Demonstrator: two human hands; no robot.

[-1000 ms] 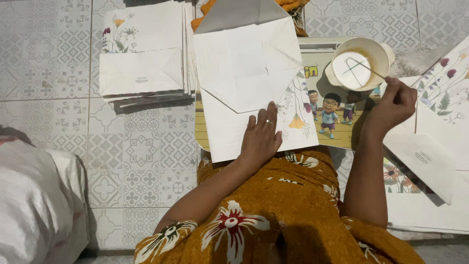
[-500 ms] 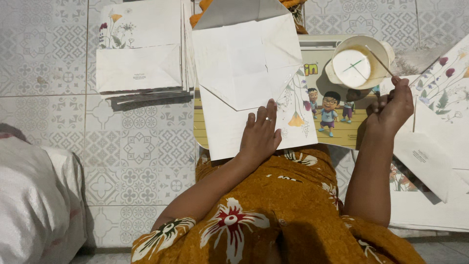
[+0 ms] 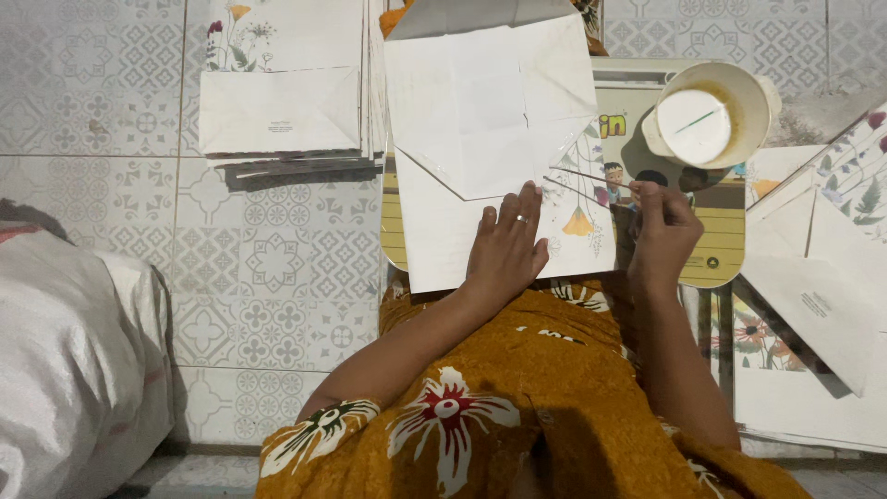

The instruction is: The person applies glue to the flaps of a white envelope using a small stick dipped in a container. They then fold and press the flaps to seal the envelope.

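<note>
Back from the glue cup [image 3: 716, 120], the right hand [image 3: 661, 231] pinches a thin stick [image 3: 591, 177], tip pointing left onto the paper bag [image 3: 480, 139]; the left hand [image 3: 506, 249], flat, pins the bag to the desk [image 3: 730, 249].

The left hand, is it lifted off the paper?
No, the left hand lies flat on the paper, pressing it down.

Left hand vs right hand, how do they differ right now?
The left hand lies flat, fingers spread, pressing the white paper bag; the right hand is curled, pinching a thin stick. The left wears a ring; none shows on the right. Both are over the small yellow table.
</note>
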